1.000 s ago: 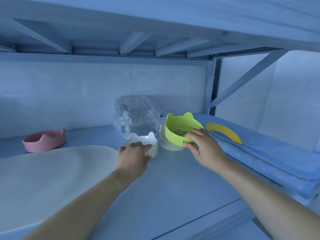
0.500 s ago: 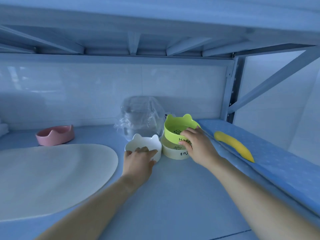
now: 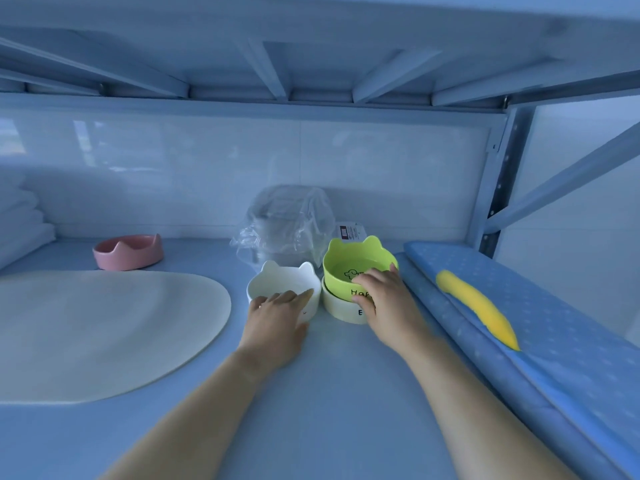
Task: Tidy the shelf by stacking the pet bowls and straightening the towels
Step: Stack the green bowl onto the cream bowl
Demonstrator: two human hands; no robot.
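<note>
At frame centre the left hand [image 3: 277, 315] closes its grip on the white bowl's [image 3: 282, 284] near rim, likely for stacking, while the right hand [image 3: 384, 299] pinches the green bowl [image 3: 358, 263] seated tilted in the cream bowl [image 3: 341, 308]; the pink bowl [image 3: 128, 251] sits far left, with towels [image 3: 20, 223] at the left edge.

Green bowl seated lower

The green bowl [image 3: 358, 268], tilted a second ago, now nests in the cream bowl [image 3: 341, 308] under the right hand [image 3: 388, 299].

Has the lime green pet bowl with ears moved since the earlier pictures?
Yes. The lime green pet bowl with ears, held by the right hand, has come down, settling more level into the cream bowl under it.
</note>
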